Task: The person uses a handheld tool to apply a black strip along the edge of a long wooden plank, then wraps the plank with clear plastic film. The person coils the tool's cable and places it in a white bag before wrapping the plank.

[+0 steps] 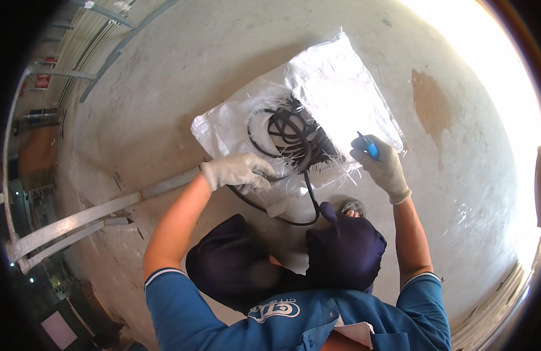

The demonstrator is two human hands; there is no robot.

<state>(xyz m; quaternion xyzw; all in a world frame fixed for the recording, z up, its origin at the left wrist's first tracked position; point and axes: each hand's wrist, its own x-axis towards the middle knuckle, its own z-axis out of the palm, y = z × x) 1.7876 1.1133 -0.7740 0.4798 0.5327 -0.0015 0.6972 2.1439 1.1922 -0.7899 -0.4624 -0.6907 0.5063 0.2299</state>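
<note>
Head view: on floor point(212, 70), open white woven sack point(340, 76); in opening, looping out nearside, black cable point(307, 157); by near edge, L hand point(238, 171), can't tell if gripping; clasped in R hand point(386, 169), prob. aside to spare cable, blue cutter point(370, 147).

At one o'clock we're looking at a woven plastic sack point(346, 82), bright and glossy, its frayed edge rough with loose strands. There's smooth, rubbery-looking black cable point(316, 207), with a soft sheen! Near three o'clock we spot smooth blue plastic on a handheld tool point(372, 150). Matt, knitted-looking cloth covers the left hand point(238, 171) and right hand point(386, 169). Towards nine, we get a scuffed metal bar point(86, 219); all around, matt concrete floor point(212, 50).
</note>
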